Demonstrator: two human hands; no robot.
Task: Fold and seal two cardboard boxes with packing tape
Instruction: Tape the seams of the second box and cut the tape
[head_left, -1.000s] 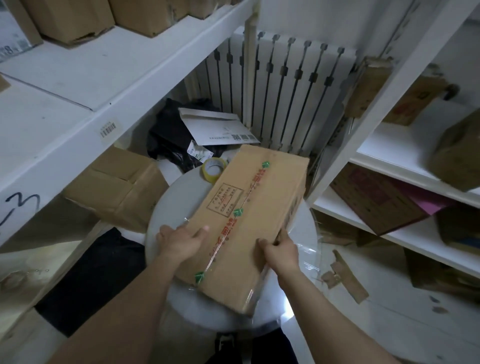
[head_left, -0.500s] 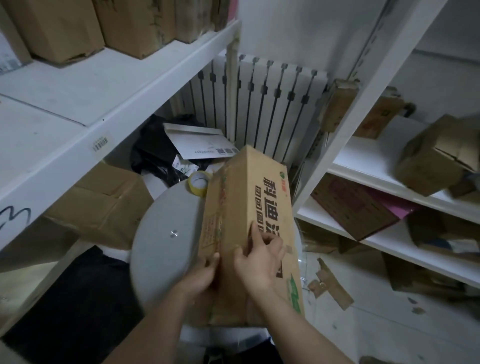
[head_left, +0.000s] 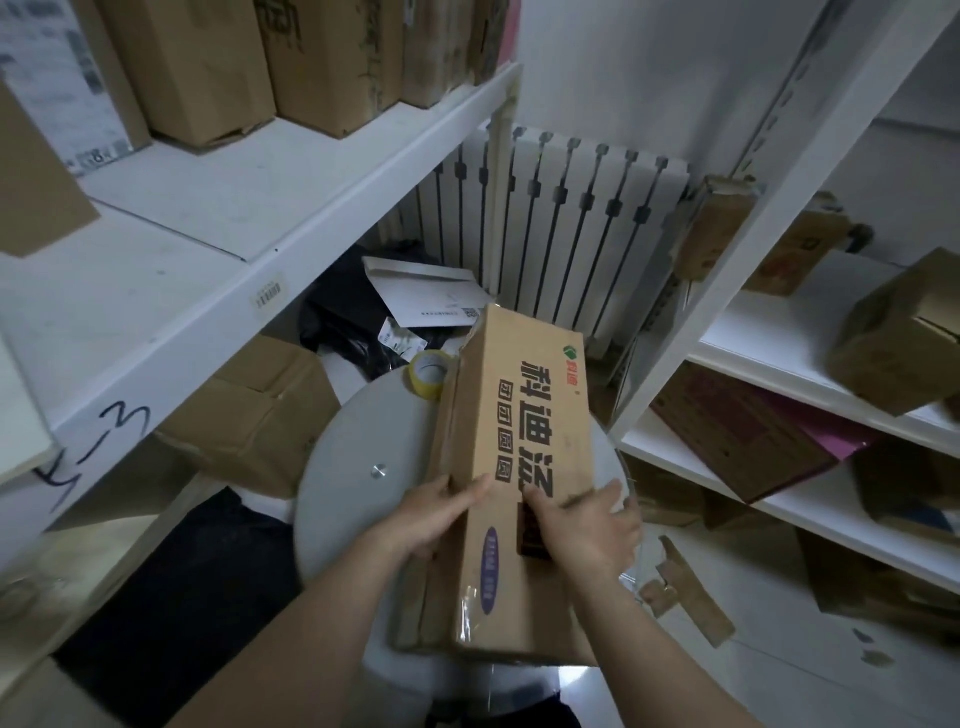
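Left hand (head_left: 435, 515), right hand (head_left: 588, 531) on cardboard box (head_left: 524, 415)

bare tabletop (head_left: 353, 499) left, box (head_left: 519, 467) right, tape roll (head_left: 428, 373) behind
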